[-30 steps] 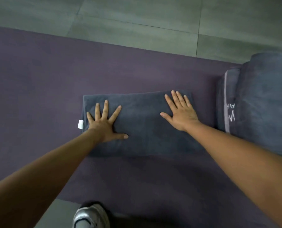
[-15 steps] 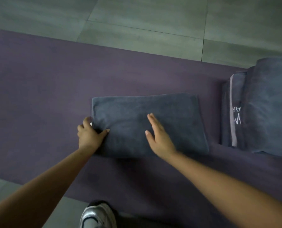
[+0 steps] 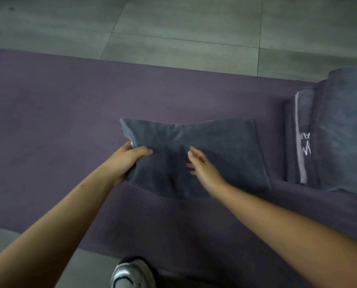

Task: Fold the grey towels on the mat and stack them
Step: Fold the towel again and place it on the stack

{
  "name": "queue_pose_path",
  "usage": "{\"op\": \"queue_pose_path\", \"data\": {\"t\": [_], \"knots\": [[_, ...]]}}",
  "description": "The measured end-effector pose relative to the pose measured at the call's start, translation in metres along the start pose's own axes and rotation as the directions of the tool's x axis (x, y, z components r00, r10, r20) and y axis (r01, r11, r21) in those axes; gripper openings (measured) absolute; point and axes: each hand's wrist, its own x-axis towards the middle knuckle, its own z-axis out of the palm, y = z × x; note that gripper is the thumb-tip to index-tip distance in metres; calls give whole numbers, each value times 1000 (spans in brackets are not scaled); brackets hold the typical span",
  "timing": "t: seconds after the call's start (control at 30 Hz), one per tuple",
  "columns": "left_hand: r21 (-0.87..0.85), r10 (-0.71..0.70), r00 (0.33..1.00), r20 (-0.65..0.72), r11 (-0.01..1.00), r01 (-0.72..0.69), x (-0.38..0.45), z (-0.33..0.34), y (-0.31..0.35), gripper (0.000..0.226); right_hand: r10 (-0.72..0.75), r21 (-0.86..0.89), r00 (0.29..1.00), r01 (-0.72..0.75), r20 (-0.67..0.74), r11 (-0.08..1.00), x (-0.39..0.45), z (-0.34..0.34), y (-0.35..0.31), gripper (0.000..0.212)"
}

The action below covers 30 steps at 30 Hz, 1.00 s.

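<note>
Under grey towel [image 3: 204, 154], left hand [image 3: 125, 163] fingers hidden

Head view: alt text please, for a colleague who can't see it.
A person's left hand grips the left edge of a folded grey towel on a purple mat; the open right hand hovers over its middle. Stacked grey towels lie right.

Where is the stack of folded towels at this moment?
In the head view, the stack of folded towels sits at the right end of the purple mat, just right of the towel being folded.
</note>
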Motion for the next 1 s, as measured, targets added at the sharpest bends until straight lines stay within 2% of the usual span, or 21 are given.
{"op": "queue_pose_path", "data": {"t": [0.1,0.2,0.3,0.37,0.43,0.47,0.5,0.53,0.57,0.63,0.67,0.73,0.8,0.87,0.93,1.0], "knots": [[103,121,979,166,985,-140,-12,38,24,35,1,69,1000,0,-11,998,-7,-32,-23,34],[269,180,947,265,930,-251,-12,88,34,33,7,139,999,-12,33,990,-13,-68,-40,37],[307,218,912,349,892,-331,-3,142,30,32,41,165,999,-39,-4,985,-10,-102,-43,45],[271,196,887,417,905,-327,3,174,23,39,80,177,996,-72,-36,982,-7,-121,-39,60],[229,111,883,456,944,-236,11,193,13,62,185,184,978,-164,-102,969,-1,-135,-31,77],[220,79,892,446,956,-194,14,197,8,69,226,121,964,-210,-141,970,-1,-139,-27,73],[237,80,907,413,952,-192,19,198,1,66,228,2,959,-231,-170,973,-1,-142,-23,59],[307,132,925,357,918,-250,23,194,-4,56,196,-144,961,-226,-197,964,-4,-142,-20,47],[433,224,930,290,836,-337,27,187,-10,45,143,-268,968,-196,-205,943,-3,-142,-14,41],[654,429,885,181,620,-434,30,168,-25,34,79,-412,981,-148,-180,899,-6,-138,-8,48],[722,502,849,165,525,-450,30,158,-33,34,58,-477,981,-142,-186,868,-7,-135,-5,49],[820,582,791,191,349,-455,34,141,-46,39,-15,-578,967,-140,-255,804,-8,-128,1,38],[871,567,781,261,210,-444,40,131,-56,48,-117,-568,926,-117,-358,814,-15,-122,4,25],[889,567,753,333,77,-451,46,129,-65,56,-181,-569,888,-105,-423,816,-21,-119,8,22],[884,555,727,404,-31,-467,50,130,-74,67,-192,-589,876,-122,-441,799,-23,-121,16,20],[877,470,754,458,-99,-471,51,132,-82,77,-168,-617,881,-163,-443,770,-23,-128,23,20]]}}
